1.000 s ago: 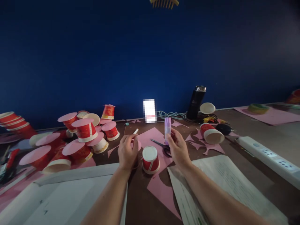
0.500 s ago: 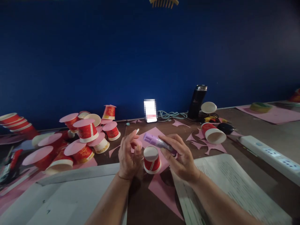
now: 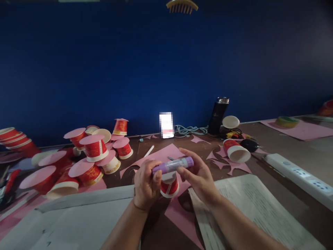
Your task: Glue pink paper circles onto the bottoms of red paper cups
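Note:
A purple glue stick [image 3: 173, 166] with a clear, labelled middle lies almost level between my hands. My left hand [image 3: 148, 182] is closed around its left end, the thumb pressed on the near side. My right hand [image 3: 199, 175] grips the other end between thumb and fingers. Just below the glue stick, a red paper cup [image 3: 169, 187] stands upside down on the brown table, its top partly covered by the glue stick. Behind my hands lies a sheet of pink paper [image 3: 162, 154], with a thin white stick [image 3: 149, 151] beside it.
Several red cups topped with pink discs [image 3: 93, 146] crowd the left, near stacked cups [image 3: 15, 139]. At the back stand a lit phone [image 3: 166, 125] and a black flask [image 3: 218, 116]. On the right are a tipped cup [image 3: 235, 151], pink scraps, a printed sheet [image 3: 249, 201] and a power strip [image 3: 299, 173].
The glue stick has swung from slanted to nearly level. My left hand, fingers raised and off it before, has closed on its left end. The white stick now shows more fully.

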The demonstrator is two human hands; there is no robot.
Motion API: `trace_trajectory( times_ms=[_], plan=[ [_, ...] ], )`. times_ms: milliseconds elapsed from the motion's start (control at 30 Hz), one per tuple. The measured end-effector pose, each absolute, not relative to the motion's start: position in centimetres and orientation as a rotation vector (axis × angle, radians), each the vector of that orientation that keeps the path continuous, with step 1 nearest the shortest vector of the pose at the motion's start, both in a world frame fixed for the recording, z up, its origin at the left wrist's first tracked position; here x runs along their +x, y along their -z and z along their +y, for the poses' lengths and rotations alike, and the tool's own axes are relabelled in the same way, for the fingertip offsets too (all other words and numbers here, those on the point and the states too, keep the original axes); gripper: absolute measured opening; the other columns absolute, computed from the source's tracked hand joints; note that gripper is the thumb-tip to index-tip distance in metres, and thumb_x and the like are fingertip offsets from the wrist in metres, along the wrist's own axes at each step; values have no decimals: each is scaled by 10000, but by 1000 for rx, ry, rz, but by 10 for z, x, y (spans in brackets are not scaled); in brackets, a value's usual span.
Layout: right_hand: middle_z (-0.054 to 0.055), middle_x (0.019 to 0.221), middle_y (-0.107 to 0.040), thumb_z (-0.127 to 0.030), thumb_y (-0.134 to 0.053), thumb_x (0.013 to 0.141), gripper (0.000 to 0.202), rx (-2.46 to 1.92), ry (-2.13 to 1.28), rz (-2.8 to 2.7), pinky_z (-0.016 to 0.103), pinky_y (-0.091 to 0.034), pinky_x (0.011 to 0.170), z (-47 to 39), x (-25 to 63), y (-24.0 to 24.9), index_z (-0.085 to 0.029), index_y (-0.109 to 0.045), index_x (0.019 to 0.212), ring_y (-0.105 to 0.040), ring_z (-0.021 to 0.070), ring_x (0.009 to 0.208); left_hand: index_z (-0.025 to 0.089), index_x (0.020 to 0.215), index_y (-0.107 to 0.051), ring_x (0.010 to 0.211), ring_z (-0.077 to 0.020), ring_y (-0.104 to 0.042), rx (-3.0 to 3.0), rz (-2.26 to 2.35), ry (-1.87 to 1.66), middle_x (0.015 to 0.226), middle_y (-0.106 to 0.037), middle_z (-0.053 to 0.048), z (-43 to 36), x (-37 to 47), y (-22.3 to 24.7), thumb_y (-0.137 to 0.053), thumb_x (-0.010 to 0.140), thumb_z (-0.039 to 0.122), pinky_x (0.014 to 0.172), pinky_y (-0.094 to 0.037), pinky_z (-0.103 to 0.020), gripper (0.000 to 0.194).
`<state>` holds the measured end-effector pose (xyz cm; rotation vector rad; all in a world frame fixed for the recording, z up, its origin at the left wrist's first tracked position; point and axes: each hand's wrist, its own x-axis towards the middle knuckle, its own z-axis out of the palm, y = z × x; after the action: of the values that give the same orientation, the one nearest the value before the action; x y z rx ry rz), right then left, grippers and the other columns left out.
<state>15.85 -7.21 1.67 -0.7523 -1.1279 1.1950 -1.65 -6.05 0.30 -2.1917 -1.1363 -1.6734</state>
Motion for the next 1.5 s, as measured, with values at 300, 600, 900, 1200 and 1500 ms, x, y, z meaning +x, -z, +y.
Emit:
trace_trajectory(
  times_ms=[300, 600, 900, 1200, 1500],
  plan=[
    [-42, 680, -609, -326, -784, 700, 369, -602, -1550, -800, 196, -491, 594, -70, 158, -20, -254, -682, 1047, -536, 76, 574, 197, 1143, -514, 874, -198, -633, -2262, -1044, 1467, 966, -666, -93, -64, -9, -3, -449, 924, 411, 773, -493, -317, 313],
    [-6, 822, -664, -372, -749, 742, 200, -655, -1376, -848, 238, -481, 710, -69, 154, -15, -227, -707, 874, -574, 107, 695, 198, 771, -518, 605, -164, -583, -2275, -1245, 1121, 650, -604, -26, -62, -7, -16, -379, 921, 537, 525, -375, -278, 396],
    [-38, 686, -641, -469, -735, 734, 279, -693, -1098, -551, 210, -494, 591, -37, 194, -27, -211, -630, 751, -573, 83, 588, 203, 805, -551, 589, -151, -562, -1997, -1290, 1260, 675, -619, -24, -63, -16, -12, -382, 938, 483, 537, -359, -273, 354],
    [-13, 654, -643, -514, -722, 723, 357, -757, -1226, -638, 186, -366, 406, -41, 171, -15, -189, -650, 852, -525, 81, 508, 220, 861, -601, 689, -231, -613, -1918, -2185, 798, 784, -663, -52, -34, -40, -1, -431, 868, 583, 524, -295, -281, 401],
    [51, 677, -700, -562, -659, 752, 399, -900, -1211, -633, 193, -315, 329, -45, 170, -11, -174, -570, 716, -532, 94, 438, 219, 845, -658, 732, -268, -640, -2194, -2212, 484, 853, -687, -98, -37, -36, 3, -473, 856, 446, 542, -345, -307, 292]
  ],
)
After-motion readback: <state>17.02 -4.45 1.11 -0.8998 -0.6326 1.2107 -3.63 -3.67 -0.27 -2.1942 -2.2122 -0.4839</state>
